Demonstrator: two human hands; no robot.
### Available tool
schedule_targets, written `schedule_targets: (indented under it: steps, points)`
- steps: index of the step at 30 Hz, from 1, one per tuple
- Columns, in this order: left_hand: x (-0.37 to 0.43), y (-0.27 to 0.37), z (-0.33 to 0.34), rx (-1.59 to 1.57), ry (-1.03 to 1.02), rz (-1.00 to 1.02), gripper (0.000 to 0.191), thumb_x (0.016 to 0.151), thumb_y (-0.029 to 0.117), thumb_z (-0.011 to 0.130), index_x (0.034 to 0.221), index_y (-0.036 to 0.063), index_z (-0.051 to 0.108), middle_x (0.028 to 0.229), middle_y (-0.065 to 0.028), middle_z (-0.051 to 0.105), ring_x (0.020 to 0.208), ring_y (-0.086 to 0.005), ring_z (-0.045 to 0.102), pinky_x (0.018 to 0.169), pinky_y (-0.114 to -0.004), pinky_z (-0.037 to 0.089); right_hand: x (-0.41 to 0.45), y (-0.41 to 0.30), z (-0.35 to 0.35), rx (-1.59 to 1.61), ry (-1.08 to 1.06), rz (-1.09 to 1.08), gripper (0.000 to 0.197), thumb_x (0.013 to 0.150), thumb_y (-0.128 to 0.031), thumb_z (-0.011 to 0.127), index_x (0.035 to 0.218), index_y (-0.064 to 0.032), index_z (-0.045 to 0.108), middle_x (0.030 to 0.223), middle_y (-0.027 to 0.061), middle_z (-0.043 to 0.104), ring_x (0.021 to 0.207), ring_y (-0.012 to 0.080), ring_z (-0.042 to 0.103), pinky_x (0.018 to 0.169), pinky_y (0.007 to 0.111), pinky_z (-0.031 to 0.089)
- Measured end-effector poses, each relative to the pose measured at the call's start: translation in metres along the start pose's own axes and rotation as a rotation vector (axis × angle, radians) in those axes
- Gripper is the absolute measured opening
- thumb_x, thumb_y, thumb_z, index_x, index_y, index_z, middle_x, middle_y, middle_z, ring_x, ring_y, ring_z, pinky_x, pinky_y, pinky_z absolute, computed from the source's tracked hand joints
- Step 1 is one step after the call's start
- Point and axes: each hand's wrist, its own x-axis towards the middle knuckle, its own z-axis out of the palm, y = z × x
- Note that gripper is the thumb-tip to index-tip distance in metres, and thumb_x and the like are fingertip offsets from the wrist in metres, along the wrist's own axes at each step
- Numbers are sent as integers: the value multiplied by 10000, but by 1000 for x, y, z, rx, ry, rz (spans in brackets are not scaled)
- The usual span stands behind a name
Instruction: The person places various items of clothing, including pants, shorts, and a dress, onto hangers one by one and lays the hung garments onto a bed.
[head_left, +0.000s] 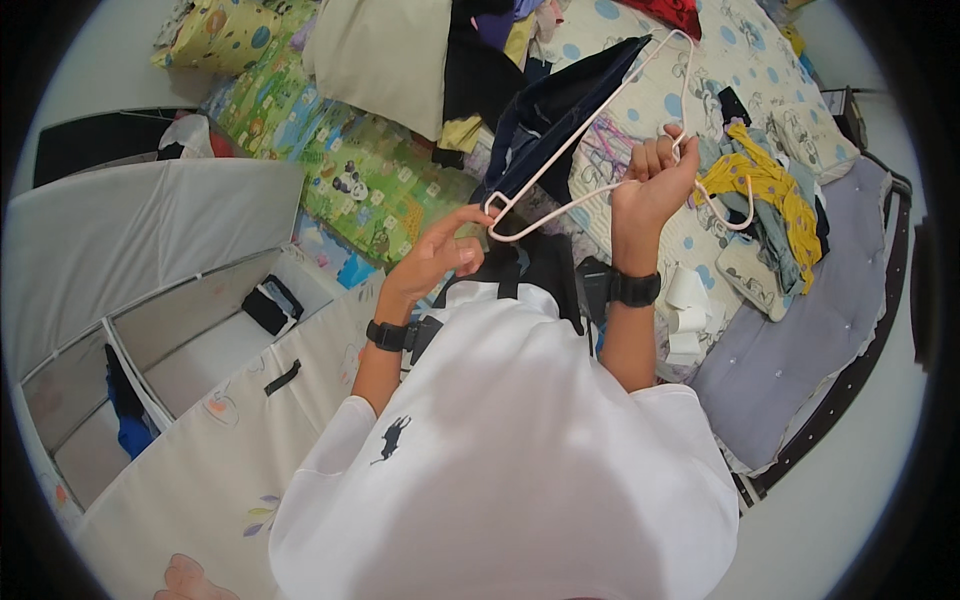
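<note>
A pale pink clothes hanger (581, 143) is held up in front of my chest, its hook (748, 206) pointing right. My right hand (660, 172) grips it near the neck, fingers curled around the frame. At the hanger's near corner, my left hand (442, 251) has its index fingertip on the loop end, and the other fingers are bent. A dark navy denim garment (551, 112) stretches along the hanger's long bar from that corner to the far end. How it is fastened to the hanger cannot be made out.
A bed with a dotted cover (570, 52) lies ahead, holding piled clothes, a yellow garment (750, 169) and a beige garment (382, 64). A grey padded headboard (810, 315) stands right. An open fabric storage box (202, 345) with a few folded clothes is at left.
</note>
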Motion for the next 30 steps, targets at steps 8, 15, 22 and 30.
schedule_targets:
  steps: [8, 15, 22, 30]
  points:
    - [-5, -1, -2, 106, 89, 9, 319, 847, 207, 629, 1107, 58, 520, 1135, -105, 571, 690, -129, 526, 562, -252, 392, -1, 1, -5, -58, -30, 1, 288, 968, -252, 436, 876, 15, 494, 566, -46, 231, 465, 53, 177, 415, 227, 161]
    - [0, 4, 3, 134, 80, -85, 241, 854, 133, 599, 1069, 49, 530, 1378, -113, 370, 685, -107, 524, 597, -248, 438, -2, -2, -10, -52, -38, -13, 296, 966, -259, 440, 870, 15, 492, 567, -46, 234, 464, 50, 177, 417, 222, 161]
    - [-6, 9, 9, 167, 102, -146, 235, 827, 183, 638, 1001, 55, 545, 1417, -177, 306, 597, -111, 546, 488, -231, 432, -3, 6, -15, -88, -6, -38, 313, 979, -277, 405, 852, -1, 481, 557, -45, 241, 439, 53, 181, 398, 228, 167]
    - [-7, -1, 10, 103, 43, -124, 289, 825, 157, 628, 1061, 28, 520, 1428, -125, 279, 715, -136, 595, 591, -253, 474, -5, 25, -18, -96, -36, -87, 332, 992, -286, 378, 826, -15, 475, 557, -46, 219, 436, 56, 171, 401, 231, 161]
